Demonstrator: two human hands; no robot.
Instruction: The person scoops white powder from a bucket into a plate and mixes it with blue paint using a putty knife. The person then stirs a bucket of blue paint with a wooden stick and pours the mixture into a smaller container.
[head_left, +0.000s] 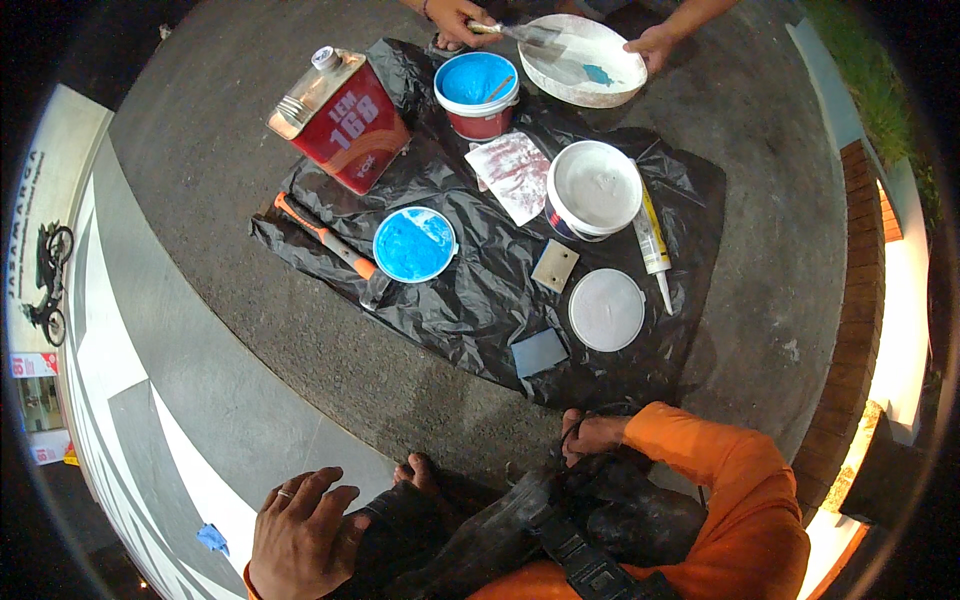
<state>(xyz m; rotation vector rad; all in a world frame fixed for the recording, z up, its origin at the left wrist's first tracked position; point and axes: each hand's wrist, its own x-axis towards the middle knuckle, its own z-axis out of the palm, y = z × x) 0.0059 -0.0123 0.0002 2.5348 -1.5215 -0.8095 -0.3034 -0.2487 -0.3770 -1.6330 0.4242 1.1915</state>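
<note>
My left hand (308, 532) hangs over the grey and white pavement at the lower left. Its fingers are loosely bent and apart, with nothing in them. My right hand (596, 438), at the end of an orange sleeve (700, 445), is low beside my foot at the near edge of the black plastic sheet (470, 320). Its fingers are mostly hidden, and I see nothing held. Nearest to it on the sheet are a blue-grey rectangular block (540, 353) and a round white lid (607, 310).
Across the sheet, another person holds a putty knife (530, 36) and a white bowl (570, 85). On the sheet are a red can (350, 125), blue paint tub (475, 125), blue-smeared lid (413, 245), orange-handled hammer (325, 237), white tub (590, 215), sealant tube (652, 235), sandpaper (512, 178) and tan block (554, 266).
</note>
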